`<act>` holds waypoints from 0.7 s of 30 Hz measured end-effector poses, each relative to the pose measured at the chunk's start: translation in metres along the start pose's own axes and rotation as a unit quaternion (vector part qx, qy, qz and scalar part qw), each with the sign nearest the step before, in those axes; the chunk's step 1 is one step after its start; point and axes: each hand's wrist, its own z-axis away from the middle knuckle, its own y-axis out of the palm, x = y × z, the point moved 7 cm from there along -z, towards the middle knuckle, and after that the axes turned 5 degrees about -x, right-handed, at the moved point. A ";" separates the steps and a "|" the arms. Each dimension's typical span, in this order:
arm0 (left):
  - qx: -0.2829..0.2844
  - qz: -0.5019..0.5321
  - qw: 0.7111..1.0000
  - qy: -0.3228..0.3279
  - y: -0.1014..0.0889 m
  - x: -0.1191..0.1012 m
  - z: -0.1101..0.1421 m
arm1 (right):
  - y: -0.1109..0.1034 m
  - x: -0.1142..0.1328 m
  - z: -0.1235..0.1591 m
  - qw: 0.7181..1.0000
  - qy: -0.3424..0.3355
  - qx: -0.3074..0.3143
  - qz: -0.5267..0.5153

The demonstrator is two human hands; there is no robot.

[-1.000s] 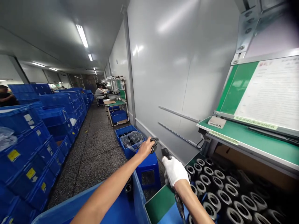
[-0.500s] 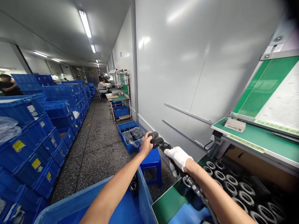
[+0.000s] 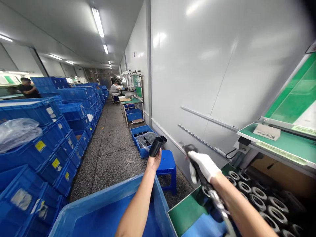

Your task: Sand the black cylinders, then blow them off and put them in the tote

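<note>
My bare left hand (image 3: 154,162) grips a black plastic pipe fitting (image 3: 156,147) from below, its wide open tube end tilted up and a second tube branching to the right. My right hand (image 3: 206,165), in a white glove, is closed around a black air tool (image 3: 200,176) with a metal hose connector (image 3: 214,194) trailing under the forearm. The tool's front end is blurred and stands apart from the fitting, to its right. Beneath my left arm is a large blue bin (image 3: 98,197); its visible floor is bare blue.
Black parts with silver rings (image 3: 258,202) crowd the lower right, beside a green work surface (image 3: 184,207). A blue stool (image 3: 166,161) and a blue crate (image 3: 142,131) of black parts stand ahead. Stacked blue crates (image 3: 49,148) line the left; two people sit or stand farther off.
The pipe fitting and the air tool, close together before, have come apart. My left hand has turned the fitting so its wide tube end faces up; my right hand has moved right with the tool.
</note>
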 end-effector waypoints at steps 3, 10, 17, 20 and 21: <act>0.010 -0.017 1.000 0.004 -0.019 -0.003 0.014 | -0.005 0.001 0.003 1.000 -0.005 0.011 0.004; 0.001 -0.135 0.990 0.045 -0.040 -0.027 0.036 | 0.001 0.004 0.039 0.996 0.007 0.081 0.019; -0.087 -0.400 0.908 0.084 -0.147 -0.111 0.106 | 0.052 -0.092 0.134 0.959 0.088 0.242 -0.115; -0.065 -0.527 0.846 0.057 -0.175 -0.112 0.162 | 0.065 -0.151 0.160 0.964 0.128 0.208 -0.102; -0.048 -0.562 0.825 0.043 -0.178 -0.101 0.180 | 0.069 -0.166 0.165 0.964 0.137 0.207 -0.093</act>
